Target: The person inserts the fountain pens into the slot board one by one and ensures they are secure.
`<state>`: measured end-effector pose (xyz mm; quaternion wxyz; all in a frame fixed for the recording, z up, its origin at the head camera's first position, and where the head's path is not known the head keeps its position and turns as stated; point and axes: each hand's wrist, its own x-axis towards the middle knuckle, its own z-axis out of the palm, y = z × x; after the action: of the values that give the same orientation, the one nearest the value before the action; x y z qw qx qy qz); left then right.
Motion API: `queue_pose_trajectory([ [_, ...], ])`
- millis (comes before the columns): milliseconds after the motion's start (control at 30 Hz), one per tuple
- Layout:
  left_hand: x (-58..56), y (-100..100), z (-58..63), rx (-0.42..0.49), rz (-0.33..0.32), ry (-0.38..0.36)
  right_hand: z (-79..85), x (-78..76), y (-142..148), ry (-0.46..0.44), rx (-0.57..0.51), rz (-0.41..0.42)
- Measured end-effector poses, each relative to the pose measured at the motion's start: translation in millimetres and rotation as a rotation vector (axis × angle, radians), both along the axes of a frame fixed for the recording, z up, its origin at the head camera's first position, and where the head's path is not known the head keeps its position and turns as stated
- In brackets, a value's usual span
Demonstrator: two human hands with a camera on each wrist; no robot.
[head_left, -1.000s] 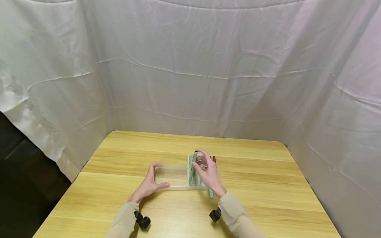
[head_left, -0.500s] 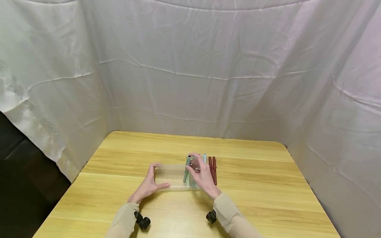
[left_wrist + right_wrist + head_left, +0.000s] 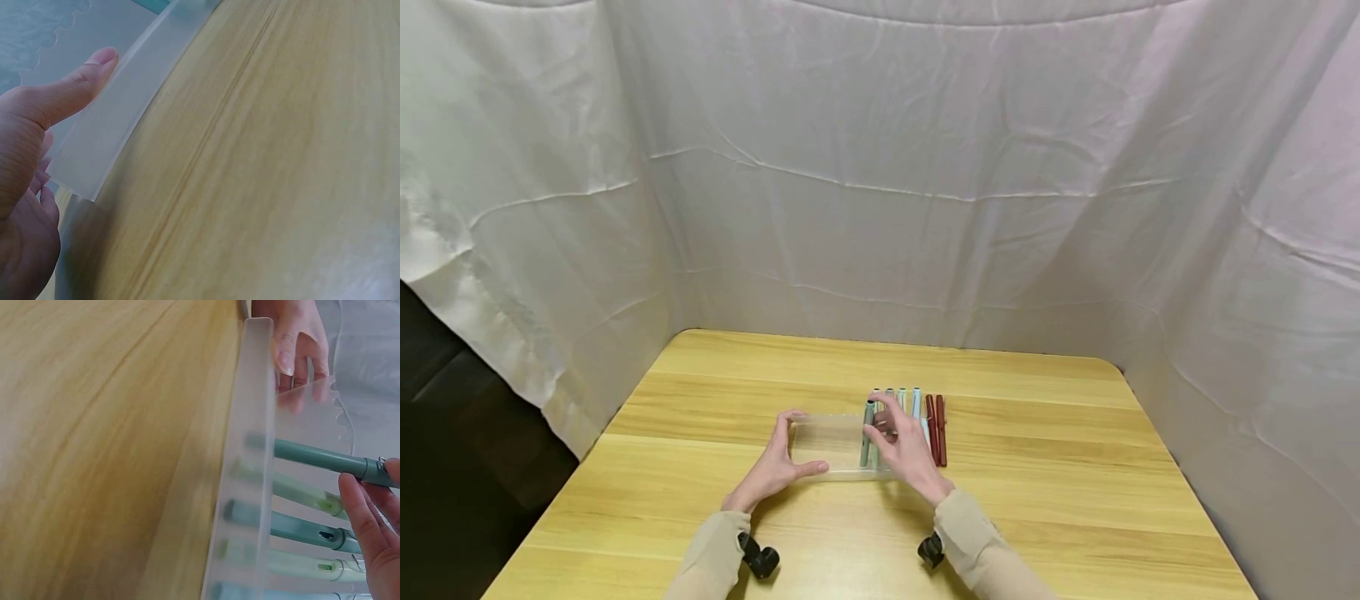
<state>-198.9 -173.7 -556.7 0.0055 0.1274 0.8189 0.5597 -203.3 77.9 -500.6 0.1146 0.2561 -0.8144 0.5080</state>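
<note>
A frosted, see-through plastic pen holder (image 3: 850, 475) with a scalloped edge lies on the table. My left hand (image 3: 775, 458) grips its left end, thumb along the near wall (image 3: 115, 125) and fingers at the far side. With thumb and fingertips, my right hand (image 3: 910, 454) pinches a dark green pen (image 3: 319, 455) near its clip. That pen's lower end shows blurred through the near wall. Beside it in the holder lie a light green pen (image 3: 306, 492), another dark green pen (image 3: 294, 528), a pale green pen (image 3: 300, 564) and a light blue pen (image 3: 306, 595).
Dark red pens (image 3: 941, 433) lie side by side at the right end of the row. The wooden table (image 3: 1060, 467) extends around the holder, with a pale curtain (image 3: 880, 250) behind it. Both sleeves carry a black wrist camera (image 3: 931, 550).
My right hand has moved left with the dark green pen and lowered it to the left of the light green one, uncovering the red pens. The left hand has stayed put.
</note>
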Motion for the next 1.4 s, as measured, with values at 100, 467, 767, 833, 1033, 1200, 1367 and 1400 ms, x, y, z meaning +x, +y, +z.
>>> queue_pose_trajectory([
  [100,0.2,0.1,0.4,-0.003,-0.003,-0.004,-2.3,0.3,-1.1,0.016,0.025,-0.013],
  [467,-0.8,-0.8,-1.1,-0.008,-0.004,0.004,0.4,-0.4,-4.0,0.040,0.131,-0.045],
  [767,-0.5,-0.6,-0.4,-0.012,-0.009,0.019,2.2,-6.2,-7.4,0.074,0.250,-0.113],
  [833,-0.5,-0.5,-0.4,-0.011,-0.007,0.019,2.7,-7.3,-7.8,0.072,0.259,-0.115],
  [1033,-0.1,0.0,-0.1,-0.006,-0.006,-0.006,1.9,-10.1,-9.0,0.057,0.288,-0.135],
  [1200,-0.1,0.1,0.2,-0.001,-0.007,-0.014,0.2,-12.2,-10.7,0.041,0.309,-0.151],
  [1367,0.0,0.3,0.5,-0.008,-0.005,-0.010,-1.1,-13.5,-12.1,0.014,0.310,-0.146],
  [1400,0.0,0.3,0.5,-0.009,-0.005,-0.008,-1.3,-13.7,-12.3,0.011,0.310,-0.146],
])
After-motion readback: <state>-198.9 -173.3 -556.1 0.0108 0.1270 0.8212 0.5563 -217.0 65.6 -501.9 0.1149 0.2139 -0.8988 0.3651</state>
